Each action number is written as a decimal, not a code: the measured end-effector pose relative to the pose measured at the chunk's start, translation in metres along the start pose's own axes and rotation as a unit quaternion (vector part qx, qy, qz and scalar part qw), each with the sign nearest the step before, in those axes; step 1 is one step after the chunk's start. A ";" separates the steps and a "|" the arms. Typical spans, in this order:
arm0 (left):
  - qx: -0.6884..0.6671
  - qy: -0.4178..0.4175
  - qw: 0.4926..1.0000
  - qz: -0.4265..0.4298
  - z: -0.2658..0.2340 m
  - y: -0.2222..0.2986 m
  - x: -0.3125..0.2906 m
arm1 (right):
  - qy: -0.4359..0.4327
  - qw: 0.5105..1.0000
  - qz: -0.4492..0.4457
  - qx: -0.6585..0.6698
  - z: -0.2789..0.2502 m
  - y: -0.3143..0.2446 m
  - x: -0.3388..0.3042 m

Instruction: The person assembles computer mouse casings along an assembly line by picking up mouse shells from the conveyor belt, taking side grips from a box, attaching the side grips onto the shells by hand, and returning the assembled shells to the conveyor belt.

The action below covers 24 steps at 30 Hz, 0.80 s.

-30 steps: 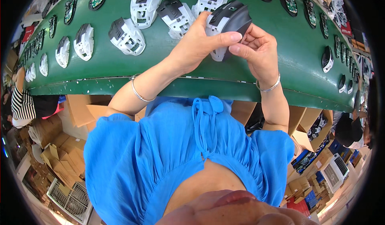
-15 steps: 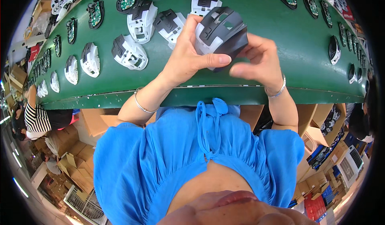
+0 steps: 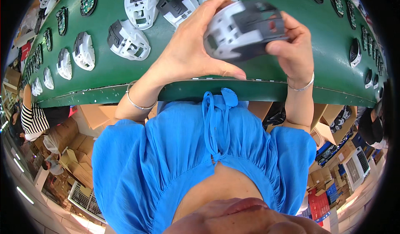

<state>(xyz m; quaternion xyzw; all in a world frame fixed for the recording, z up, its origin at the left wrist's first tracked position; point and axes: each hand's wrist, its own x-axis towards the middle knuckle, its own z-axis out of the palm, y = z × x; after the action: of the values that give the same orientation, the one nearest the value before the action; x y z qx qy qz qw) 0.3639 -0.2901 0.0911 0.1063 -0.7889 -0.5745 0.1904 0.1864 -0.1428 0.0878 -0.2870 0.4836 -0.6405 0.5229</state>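
Near the top of the frame, just right of the middle, the right hand (image 3: 295, 52) pinches the dark end of a blurry white-and-dark mouse shell (image 3: 243, 30), and the left hand (image 3: 189, 50) is spread wide by its white end, above the green table (image 3: 104, 76).

We hold our left hand (image 3: 189, 48) spread in a wide C | we pinch with our right hand (image 3: 296, 48)

The mouse shell (image 3: 239, 33) now turns its black end (image 3: 263, 24) toward 3 o'clock, pinched there by the right hand (image 3: 296, 52); the left hand (image 3: 189, 48) opens, thumb off.
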 end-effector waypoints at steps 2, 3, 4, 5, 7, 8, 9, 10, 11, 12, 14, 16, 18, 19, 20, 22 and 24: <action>0.069 0.011 0.991 0.113 -0.004 -0.002 0.004 | 0.050 0.997 -0.041 0.037 0.000 -0.005 0.000; 0.070 0.017 0.991 0.111 -0.003 -0.003 0.002 | 0.044 0.998 -0.037 0.035 -0.001 -0.005 0.000; 0.071 0.026 0.991 0.113 -0.001 -0.005 0.000 | 0.042 0.998 -0.050 0.014 -0.003 -0.003 0.000; 0.071 0.034 0.990 0.115 0.001 -0.007 -0.002 | 0.042 0.997 -0.063 -0.008 -0.004 -0.001 0.000; 0.070 0.050 0.989 0.122 0.002 -0.007 -0.004 | 0.058 0.997 -0.051 -0.020 0.000 0.002 0.000; 0.072 0.070 0.986 0.131 0.004 -0.007 -0.004 | 0.060 0.997 -0.043 -0.008 0.001 0.003 0.001; 0.075 0.090 0.983 0.140 0.004 -0.007 -0.004 | 0.062 0.997 -0.035 0.004 0.002 0.005 0.001; 0.075 0.091 0.983 0.139 0.003 -0.008 -0.005 | 0.060 0.998 -0.033 0.004 0.003 0.006 0.001; 0.070 0.094 0.982 0.145 0.002 -0.009 -0.005 | 0.060 0.998 -0.031 0.012 0.004 0.007 0.001; 0.066 0.096 0.982 0.151 0.001 -0.009 -0.005 | 0.060 0.998 -0.030 0.021 0.005 0.008 0.001; 0.063 0.100 0.982 0.150 0.000 -0.013 -0.006 | 0.063 0.998 -0.030 0.012 0.007 0.009 0.000; 0.059 0.104 0.981 0.149 -0.001 -0.014 -0.008 | 0.066 0.997 -0.030 0.004 0.008 0.010 0.000; 0.083 0.083 0.982 0.148 -0.003 -0.009 -0.010 | 0.053 0.998 -0.022 -0.031 0.004 0.009 -0.002; 0.082 0.083 0.982 0.147 -0.005 -0.010 -0.011 | 0.053 0.998 -0.020 -0.031 0.005 0.009 -0.002; 0.065 0.077 0.986 0.130 -0.006 -0.011 -0.012 | 0.060 0.997 -0.020 -0.043 0.005 0.010 -0.002; 0.046 0.070 0.990 0.113 -0.008 -0.012 -0.012 | 0.070 0.996 -0.019 -0.057 0.007 0.011 -0.002; 0.074 0.073 0.990 0.093 -0.010 -0.009 -0.013 | 0.044 0.999 -0.020 -0.022 0.009 0.009 0.000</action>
<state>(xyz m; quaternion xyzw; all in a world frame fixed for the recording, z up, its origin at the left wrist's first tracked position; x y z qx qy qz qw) 0.3797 -0.2964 0.0823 0.0878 -0.8198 -0.4847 0.2920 0.1982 -0.1456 0.0828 -0.2797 0.5142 -0.6520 0.4820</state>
